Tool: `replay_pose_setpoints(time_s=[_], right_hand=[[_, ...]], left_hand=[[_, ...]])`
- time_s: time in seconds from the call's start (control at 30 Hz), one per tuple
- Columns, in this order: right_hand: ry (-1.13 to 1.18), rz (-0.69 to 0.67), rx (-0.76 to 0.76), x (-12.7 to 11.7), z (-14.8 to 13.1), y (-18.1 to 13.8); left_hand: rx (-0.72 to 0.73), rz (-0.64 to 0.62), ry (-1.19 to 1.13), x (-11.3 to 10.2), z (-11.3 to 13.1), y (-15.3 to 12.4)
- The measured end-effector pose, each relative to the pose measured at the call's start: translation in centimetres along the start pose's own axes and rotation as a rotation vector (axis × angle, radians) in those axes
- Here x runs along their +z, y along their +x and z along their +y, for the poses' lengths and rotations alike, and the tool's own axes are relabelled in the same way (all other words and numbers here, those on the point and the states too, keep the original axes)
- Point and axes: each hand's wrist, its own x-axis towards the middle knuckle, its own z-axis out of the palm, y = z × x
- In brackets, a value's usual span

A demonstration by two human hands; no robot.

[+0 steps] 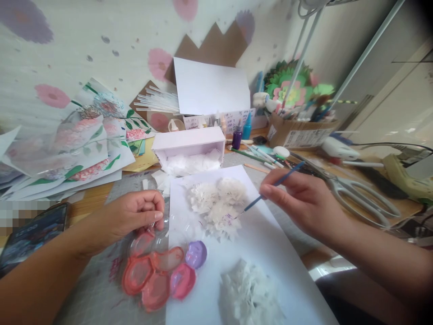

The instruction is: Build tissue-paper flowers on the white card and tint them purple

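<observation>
My right hand (301, 203) pinches a slim blue paintbrush (254, 202). The bristles meet the lower bloom of a white tissue-paper flower cluster (216, 203), where small purple marks show. My left hand (144, 211) is closed at the upper rim of a clear plastic paint palette (156, 289), its thumb over the curled fingers. Coral, pink and lilac paint fills several of the palette's round wells. Beneath the flowers lies a white paper sheet (203, 289), partly covered by the palette. Another ruffled white paper flower (252, 295) rests on the sheet nearer to me.
Behind the sheet stands an open white box (189, 140) with paper scraps inside. Scissors (358, 198) lie beyond my right hand, near a cardboard box (301, 131) of tools. Painted flower sheets (74, 149) pile up at left, above a phone (34, 234).
</observation>
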Motion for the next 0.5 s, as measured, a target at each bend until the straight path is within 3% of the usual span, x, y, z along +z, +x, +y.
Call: replay_pose_setpoints(time_s=[0.5], right_hand=[[-0.005,-0.023,0.003,-0.20,0.24,-0.05]], left_hand=[[-0.027,-0.007,0.015,-0.08,-0.09,0.26]])
